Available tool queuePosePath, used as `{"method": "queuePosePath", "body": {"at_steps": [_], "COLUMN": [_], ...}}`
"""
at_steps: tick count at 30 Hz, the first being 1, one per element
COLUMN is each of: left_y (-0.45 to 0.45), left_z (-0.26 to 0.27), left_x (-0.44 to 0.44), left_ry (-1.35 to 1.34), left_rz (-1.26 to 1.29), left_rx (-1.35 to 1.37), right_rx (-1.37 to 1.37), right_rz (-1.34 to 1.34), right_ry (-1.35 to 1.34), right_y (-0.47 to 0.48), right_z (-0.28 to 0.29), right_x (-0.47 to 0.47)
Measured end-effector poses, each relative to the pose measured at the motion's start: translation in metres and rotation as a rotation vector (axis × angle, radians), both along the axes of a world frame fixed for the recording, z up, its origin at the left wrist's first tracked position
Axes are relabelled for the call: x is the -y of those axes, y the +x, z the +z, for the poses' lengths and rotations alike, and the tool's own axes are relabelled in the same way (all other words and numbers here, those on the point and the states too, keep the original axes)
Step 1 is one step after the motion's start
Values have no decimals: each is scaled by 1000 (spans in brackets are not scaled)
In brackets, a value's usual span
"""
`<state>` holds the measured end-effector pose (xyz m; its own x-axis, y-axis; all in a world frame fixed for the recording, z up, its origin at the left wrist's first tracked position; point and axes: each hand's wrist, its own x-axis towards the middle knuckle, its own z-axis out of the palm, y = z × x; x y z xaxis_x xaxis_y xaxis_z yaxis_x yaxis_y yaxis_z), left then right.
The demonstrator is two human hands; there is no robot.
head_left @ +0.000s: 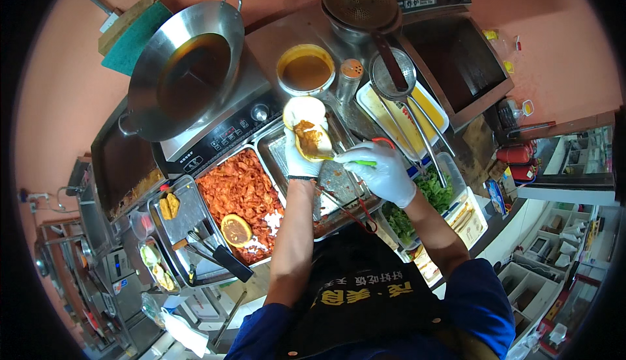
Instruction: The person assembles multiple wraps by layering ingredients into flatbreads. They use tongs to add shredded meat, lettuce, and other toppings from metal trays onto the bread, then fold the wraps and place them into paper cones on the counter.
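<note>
My gloved left hand (299, 162) holds a split bun (304, 109) from below, its two halves laid open. Brown sauce or filling (309, 136) covers much of the nearer half. In my gloved right hand (379, 172) is a slim utensil with a green handle (366, 163); its end meets the bun's near edge, and its exact kind is unclear. Both hands are above a steel tray (337, 189) with scraps in it. Red-handled scissors (364, 211) lie across that tray's near side, partly hidden. Just beyond the bun stands a tub of brown sauce (305, 74).
Left of the tray is a pan of chopped reddish meat (234, 179). A large wok (190, 67) sits on an induction cooker (220, 135). Tongs (425, 130) rest on a yellow-filled tray (435, 108), near a shaker (348, 79). Lettuce (435, 189) fills a container at right.
</note>
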<state>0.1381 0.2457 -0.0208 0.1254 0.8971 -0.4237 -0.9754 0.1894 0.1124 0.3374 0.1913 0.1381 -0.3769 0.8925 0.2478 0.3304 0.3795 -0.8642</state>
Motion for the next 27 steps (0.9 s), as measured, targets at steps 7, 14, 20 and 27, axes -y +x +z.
{"method": "queuePosePath", "body": {"at_steps": [7, 14, 20, 27], "left_y": [-20, -53, -57, -62], "left_z": [3, 18, 25, 9], "left_x": [7, 20, 33, 24], "left_ry": [77, 34, 136, 30], "left_rz": [111, 172, 48, 210], "left_rx": [-49, 15, 47, 38], "right_rx": [-503, -256, 147, 306], "right_rz": [-555, -561, 60, 198], "right_ry": [-640, -499, 127, 141], "right_y": [-32, -52, -80, -83], "right_z": [-19, -13, 5, 6], "right_x": [-24, -27, -19, 12]}}
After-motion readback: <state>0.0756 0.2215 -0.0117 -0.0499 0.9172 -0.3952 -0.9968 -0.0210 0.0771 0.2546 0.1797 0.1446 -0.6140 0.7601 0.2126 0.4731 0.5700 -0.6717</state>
